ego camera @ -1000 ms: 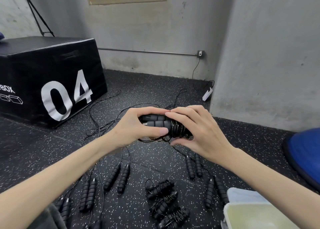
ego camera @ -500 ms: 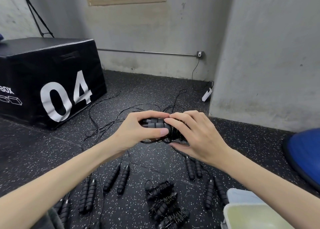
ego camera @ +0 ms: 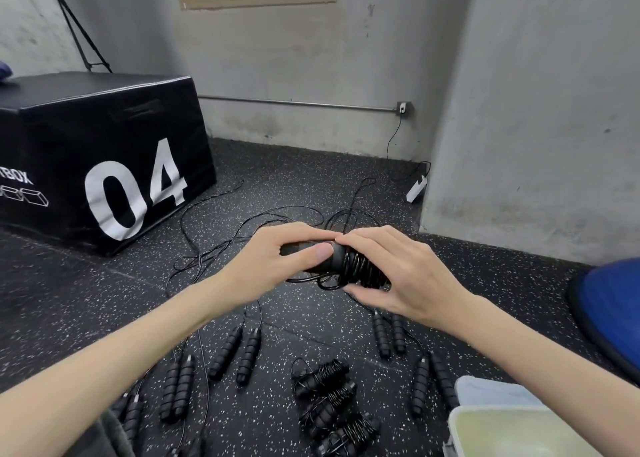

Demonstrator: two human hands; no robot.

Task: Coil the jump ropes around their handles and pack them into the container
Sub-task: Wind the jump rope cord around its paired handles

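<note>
Black foam jump-rope handles, held mid-scene above the speckled floor. The left hand has its grip curled round their left end; the right hand pinches the cord coils wound at their right end. Three coiled ropes lie near, left of the pale container at near right.

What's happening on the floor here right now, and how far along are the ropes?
A person is mid-coil on one jump rope: the left hand grips the paired handles while the right hand pinches the cord wraps around them. Three coiled bundles lie on the floor, not yet packed. Several uncoiled ropes lie around them. Only a corner of the container shows at lower right, with no ropes visible in it.
</note>
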